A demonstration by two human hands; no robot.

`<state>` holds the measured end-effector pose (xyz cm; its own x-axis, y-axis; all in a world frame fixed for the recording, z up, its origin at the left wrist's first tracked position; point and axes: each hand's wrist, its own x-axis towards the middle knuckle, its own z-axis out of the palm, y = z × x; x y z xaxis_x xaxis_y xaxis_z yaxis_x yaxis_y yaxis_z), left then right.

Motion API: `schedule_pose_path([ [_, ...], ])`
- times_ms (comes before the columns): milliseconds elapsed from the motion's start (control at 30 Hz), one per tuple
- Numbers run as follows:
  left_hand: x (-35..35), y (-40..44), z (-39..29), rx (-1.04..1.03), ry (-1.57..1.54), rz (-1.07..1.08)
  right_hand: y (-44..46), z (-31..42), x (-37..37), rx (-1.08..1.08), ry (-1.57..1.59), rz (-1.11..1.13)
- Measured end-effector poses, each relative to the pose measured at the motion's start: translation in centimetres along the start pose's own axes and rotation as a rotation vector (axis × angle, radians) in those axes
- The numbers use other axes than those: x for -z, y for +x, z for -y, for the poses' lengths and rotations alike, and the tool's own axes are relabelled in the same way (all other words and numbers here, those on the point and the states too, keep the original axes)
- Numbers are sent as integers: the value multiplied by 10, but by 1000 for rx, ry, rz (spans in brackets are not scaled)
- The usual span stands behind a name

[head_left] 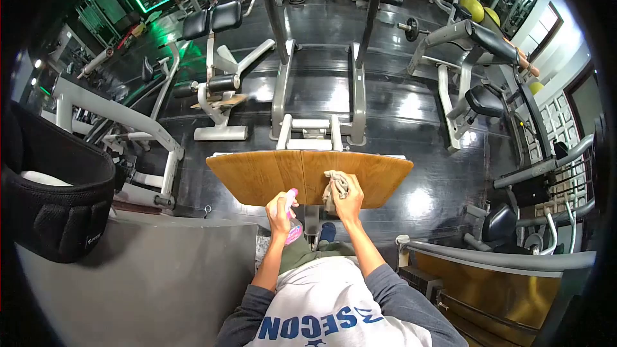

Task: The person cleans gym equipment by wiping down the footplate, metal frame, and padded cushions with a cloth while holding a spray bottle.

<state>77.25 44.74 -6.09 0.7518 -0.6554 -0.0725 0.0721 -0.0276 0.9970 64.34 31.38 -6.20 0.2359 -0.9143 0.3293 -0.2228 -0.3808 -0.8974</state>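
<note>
White shirt fabric point(324, 289) lies nearest the camera at six o'clock, its chest lettering partly folded. Beyond it a dark, glossy floor point(392, 119) spreads toward twelve o'clock, and a grey panel point(148, 276) fills the area around eight o'clock.

Straight ahead of the torso, at twelve o'clock, sits a varnished wooden board point(254, 170) made of two panels that meet at a seam. Its long axis runs from nine to three o'clock, across the wearer's front, and its near edge is narrower than its far one.

The right hand point(349, 200) is over the board's right panel, while the left hand point(278, 213) is at the near edge, to the left of the seam. Left fingers are wrapped around a spray bottle point(294, 231), whose pink nozzle point(292, 193) points up toward twelve o'clock; whether a finger bears on the trigger cannot be told. From the right hand, the bottle lies at about eight o'clock, apart from it.

Smallest is the crumpled, pale cloth point(333, 186), gripped by the right fingers and lying at roughly ten o'clock from the middle of that hand. It appears to touch the board just right of the seam, so the key relation seems to be cloth against wood, with the right hand nearer and the left well placed only for the seam's other side.
</note>
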Motion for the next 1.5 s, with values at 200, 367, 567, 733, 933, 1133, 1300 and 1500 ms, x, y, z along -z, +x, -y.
schedule_pose_path([
  [200, 5, 3, -11, 16, 55, -70, -5, -6, 0, -32, -5, 32],
  [367, 24, 3, -5, 27, -25, -74, 13, 26, -22, 59, 11, 0],
  [567, 58, 9, -12, 20, -60, -43, -32, -6, -42, -19, -233, 304],
  [733, 89, 11, -17, 82, -94, -11, -31, 0, -48, -61, -137, 125],
  [933, 106, 15, -13, 114, -75, 37, -3, 61, -79, 50, -27, -72],
  [1133, 123, 19, -15, 122, -99, 99, -53, 12, -84, -26, -144, 72],
  [1300, 147, 22, -19, 116, -72, 148, -33, 53, -85, -85, -79, -94],
  [1500, 168, 22, -14, 160, -65, 160, -20, 80, -121, 1, -43, -235],
])
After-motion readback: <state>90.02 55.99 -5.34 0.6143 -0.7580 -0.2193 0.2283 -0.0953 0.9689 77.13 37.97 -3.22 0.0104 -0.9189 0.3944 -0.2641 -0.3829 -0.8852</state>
